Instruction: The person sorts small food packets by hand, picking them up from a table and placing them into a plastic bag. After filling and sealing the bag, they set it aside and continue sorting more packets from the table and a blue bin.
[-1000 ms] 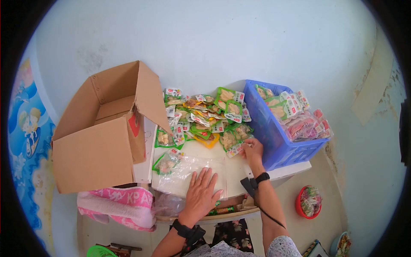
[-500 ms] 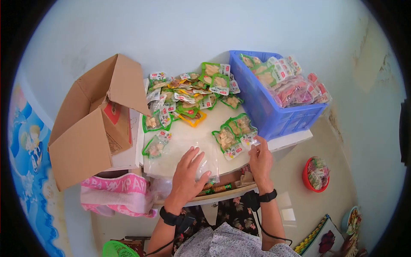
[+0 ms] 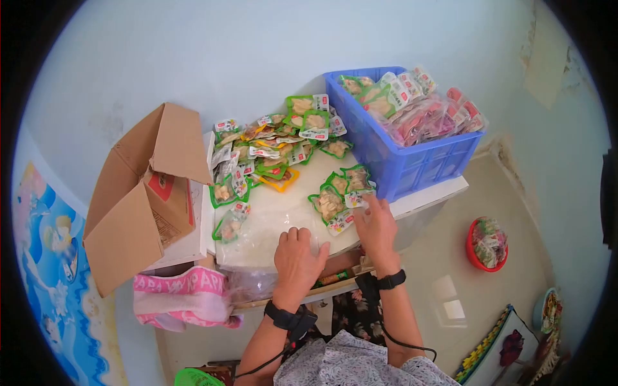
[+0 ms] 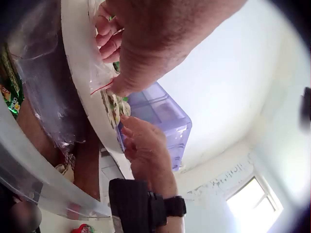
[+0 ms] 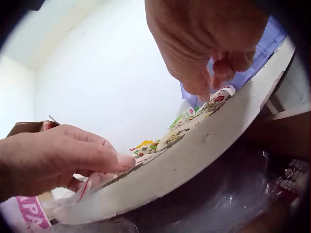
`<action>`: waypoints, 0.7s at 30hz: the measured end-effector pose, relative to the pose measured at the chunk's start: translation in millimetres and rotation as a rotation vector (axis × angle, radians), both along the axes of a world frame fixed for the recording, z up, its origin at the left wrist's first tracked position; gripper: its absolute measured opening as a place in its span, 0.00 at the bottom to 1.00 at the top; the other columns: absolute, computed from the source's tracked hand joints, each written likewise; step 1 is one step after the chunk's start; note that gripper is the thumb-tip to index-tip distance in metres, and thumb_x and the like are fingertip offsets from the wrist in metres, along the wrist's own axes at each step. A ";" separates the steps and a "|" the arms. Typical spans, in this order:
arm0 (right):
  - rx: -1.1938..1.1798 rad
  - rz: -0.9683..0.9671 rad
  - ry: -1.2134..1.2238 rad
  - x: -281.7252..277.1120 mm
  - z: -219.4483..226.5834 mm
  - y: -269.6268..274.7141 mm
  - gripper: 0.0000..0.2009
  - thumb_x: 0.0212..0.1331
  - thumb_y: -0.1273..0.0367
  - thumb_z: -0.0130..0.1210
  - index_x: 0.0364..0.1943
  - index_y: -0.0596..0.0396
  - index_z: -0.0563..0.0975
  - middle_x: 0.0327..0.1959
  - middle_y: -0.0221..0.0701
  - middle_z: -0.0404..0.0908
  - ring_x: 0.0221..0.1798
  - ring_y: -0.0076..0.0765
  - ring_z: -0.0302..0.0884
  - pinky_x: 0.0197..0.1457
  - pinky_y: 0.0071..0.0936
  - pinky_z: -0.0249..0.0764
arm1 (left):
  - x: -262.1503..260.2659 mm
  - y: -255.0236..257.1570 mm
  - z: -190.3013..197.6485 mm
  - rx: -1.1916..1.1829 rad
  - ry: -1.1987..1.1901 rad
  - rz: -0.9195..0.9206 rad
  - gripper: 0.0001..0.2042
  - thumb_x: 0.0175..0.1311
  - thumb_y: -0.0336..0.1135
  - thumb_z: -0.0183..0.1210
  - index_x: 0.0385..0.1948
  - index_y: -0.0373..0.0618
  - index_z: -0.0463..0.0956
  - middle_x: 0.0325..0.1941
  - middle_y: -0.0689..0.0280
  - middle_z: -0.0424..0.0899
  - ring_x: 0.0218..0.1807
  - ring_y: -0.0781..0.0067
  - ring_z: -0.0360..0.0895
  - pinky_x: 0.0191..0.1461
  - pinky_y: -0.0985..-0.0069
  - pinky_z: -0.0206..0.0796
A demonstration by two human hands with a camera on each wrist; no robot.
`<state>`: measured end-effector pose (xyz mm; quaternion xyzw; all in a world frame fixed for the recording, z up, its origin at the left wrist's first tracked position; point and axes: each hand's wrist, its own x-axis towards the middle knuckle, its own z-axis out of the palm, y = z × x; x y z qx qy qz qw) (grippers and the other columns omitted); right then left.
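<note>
A clear plastic bag lies flat on the white tabletop; its red strip shows in both wrist views. My left hand is at the bag's near right part, fingers bent, gripping its edge between thumb and fingers. Beside the blue crate lie a few green-edged snack packets, partly overlapping. My right hand pinches the white label end of the nearest-right snack packet with thumb and forefinger. Another green-edged packet rests at the bag's far left corner.
Behind is a heap of snack packets. The blue crate, filled with packets, stands right; an open cardboard box stands left. Below the tabletop are an open drawer and a pink-and-white towel. A red bowl sits on the floor.
My right hand has drawn green-edged packets from the heap toward the near edge. My left hand, earlier spread flat on the bag, has lifted and bent its fingers at the bag's edge.
</note>
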<state>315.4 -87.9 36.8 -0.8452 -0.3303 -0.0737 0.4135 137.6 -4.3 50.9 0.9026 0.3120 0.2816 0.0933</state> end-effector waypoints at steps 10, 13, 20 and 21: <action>0.060 0.352 -0.312 -27.8 12.4 -20.7 0.19 0.45 0.78 0.63 0.46 0.51 0.83 0.54 0.33 0.81 0.53 0.47 0.78 0.48 0.42 0.80 | -23.8 23.7 -3.1 -0.515 -0.168 -0.026 0.06 0.69 0.34 0.62 0.36 0.41 0.80 0.28 0.61 0.83 0.31 0.61 0.81 0.39 0.66 0.73; 0.060 0.345 -0.365 -25.7 16.1 -12.7 0.18 0.46 0.77 0.63 0.45 0.51 0.83 0.55 0.32 0.81 0.53 0.46 0.77 0.49 0.40 0.80 | -31.3 30.0 -13.2 -0.606 -0.279 -0.121 0.06 0.71 0.33 0.61 0.39 0.40 0.81 0.28 0.63 0.84 0.29 0.70 0.80 0.39 0.72 0.73; 0.236 0.345 -0.373 -20.0 8.2 0.4 0.14 0.54 0.77 0.62 0.45 0.51 0.82 0.43 0.34 0.85 0.46 0.46 0.80 0.46 0.40 0.79 | -36.3 30.0 -10.9 -0.741 -0.299 -0.127 0.05 0.66 0.31 0.65 0.37 0.41 0.81 0.28 0.69 0.83 0.30 0.77 0.78 0.40 0.75 0.73; 0.271 0.328 -0.331 -22.4 9.1 -3.4 0.13 0.56 0.77 0.62 0.45 0.51 0.82 0.41 0.35 0.85 0.44 0.46 0.80 0.44 0.40 0.79 | -35.4 26.6 -10.7 -0.708 -0.270 -0.099 0.05 0.65 0.31 0.66 0.36 0.42 0.81 0.28 0.69 0.83 0.30 0.77 0.78 0.39 0.75 0.73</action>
